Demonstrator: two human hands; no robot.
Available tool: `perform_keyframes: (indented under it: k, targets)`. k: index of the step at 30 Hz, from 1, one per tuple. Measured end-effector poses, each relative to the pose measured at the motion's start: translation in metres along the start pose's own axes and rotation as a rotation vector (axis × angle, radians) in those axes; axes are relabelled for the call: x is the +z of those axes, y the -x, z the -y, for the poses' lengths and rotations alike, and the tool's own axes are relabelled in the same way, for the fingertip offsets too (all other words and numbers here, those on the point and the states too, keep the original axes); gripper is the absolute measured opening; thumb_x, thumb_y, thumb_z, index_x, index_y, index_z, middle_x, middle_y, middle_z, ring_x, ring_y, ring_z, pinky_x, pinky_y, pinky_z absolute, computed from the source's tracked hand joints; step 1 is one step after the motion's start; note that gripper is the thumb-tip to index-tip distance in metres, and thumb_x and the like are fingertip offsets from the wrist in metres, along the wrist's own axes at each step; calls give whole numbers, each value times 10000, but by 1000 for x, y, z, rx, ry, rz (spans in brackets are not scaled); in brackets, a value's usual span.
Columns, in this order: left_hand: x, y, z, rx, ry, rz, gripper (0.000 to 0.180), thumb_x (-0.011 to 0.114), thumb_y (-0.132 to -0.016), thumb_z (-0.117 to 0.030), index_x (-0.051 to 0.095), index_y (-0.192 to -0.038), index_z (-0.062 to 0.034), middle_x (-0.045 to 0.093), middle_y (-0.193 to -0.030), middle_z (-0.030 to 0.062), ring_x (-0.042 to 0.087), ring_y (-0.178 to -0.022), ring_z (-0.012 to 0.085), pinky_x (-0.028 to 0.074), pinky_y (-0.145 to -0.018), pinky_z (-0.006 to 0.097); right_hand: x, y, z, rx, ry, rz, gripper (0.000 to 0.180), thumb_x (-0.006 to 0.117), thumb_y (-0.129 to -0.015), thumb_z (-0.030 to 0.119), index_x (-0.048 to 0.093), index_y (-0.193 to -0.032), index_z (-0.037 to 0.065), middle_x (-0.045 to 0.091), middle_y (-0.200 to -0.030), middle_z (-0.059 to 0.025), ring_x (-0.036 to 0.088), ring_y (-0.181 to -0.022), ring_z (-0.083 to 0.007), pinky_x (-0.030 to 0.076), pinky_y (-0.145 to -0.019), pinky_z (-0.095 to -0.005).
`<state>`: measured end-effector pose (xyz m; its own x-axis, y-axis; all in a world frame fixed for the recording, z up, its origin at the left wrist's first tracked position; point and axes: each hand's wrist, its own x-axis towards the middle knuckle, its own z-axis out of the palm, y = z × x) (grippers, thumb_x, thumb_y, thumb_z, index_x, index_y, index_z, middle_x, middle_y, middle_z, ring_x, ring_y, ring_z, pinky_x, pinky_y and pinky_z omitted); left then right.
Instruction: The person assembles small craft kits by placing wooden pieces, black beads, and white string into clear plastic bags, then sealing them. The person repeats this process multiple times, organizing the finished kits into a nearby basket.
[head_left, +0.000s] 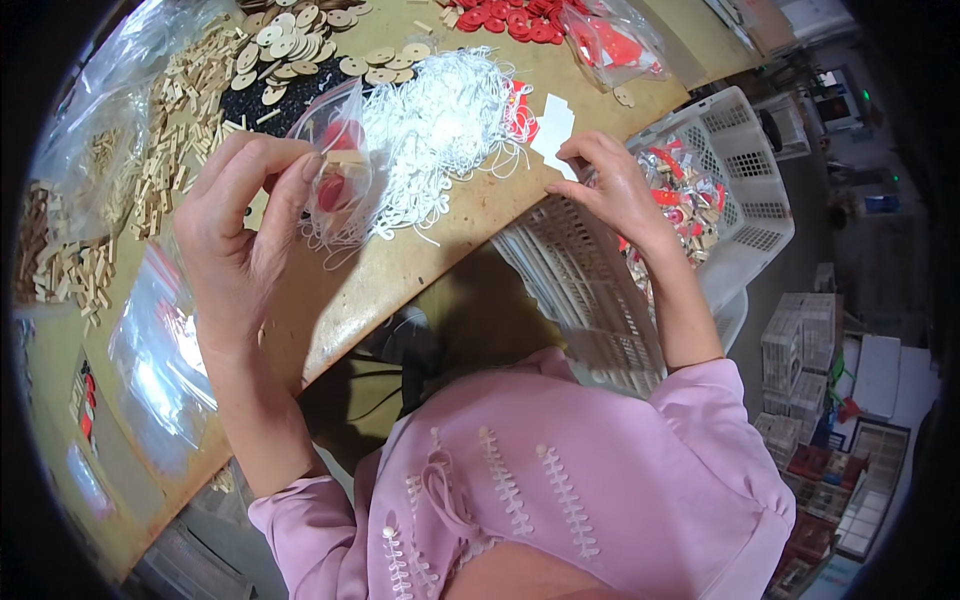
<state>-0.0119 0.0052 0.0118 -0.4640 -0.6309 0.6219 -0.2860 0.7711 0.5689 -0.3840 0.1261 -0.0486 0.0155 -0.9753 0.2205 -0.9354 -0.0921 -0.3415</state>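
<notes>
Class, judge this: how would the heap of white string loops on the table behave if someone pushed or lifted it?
The white string loops look thin and limp, so probably floppy and light. They lie tangled, so a lifted handful would likely drag neighbours along. Pushed, the heap should bunch, not roll.

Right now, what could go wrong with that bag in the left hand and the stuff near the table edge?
1. The left hand pinches the small clear bag by its top only; the red and wooden pieces inside could spill if the grip slips.
2. The white string pile touches the bag, and loose loops could snag and drag along.
3. The right hand reaches across the table edge over the white basket; the white card nearby could get knocked off.
</notes>
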Motion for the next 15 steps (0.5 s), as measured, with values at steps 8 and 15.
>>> perform_keyframes:
  k: [8, 15]
  targets:
    - [3, 1, 2, 39, -13, 23, 51, 728, -908, -21, 709, -923, 24, 673, -814, 68, 623, -715, 145, 489, -659, 265, -14, 8, 2, -140, -22, 65, 404, 809, -790, 16, 619, -1146, 32, 642, -1088, -117, 635, -983, -314, 528, -845, -407]
    - [-2, 2, 2, 9, 36, 5, 69, 729, -914, -43, 715, -926, 24, 678, -816, 59, 624, -724, 134, 490, -672, 260, -15, 5, -25, -51, -217, 103, 172, 684, -943, -5, 716, -1112, -10, 733, -1171, -98, 707, -962, -183, 575, -829, -304]
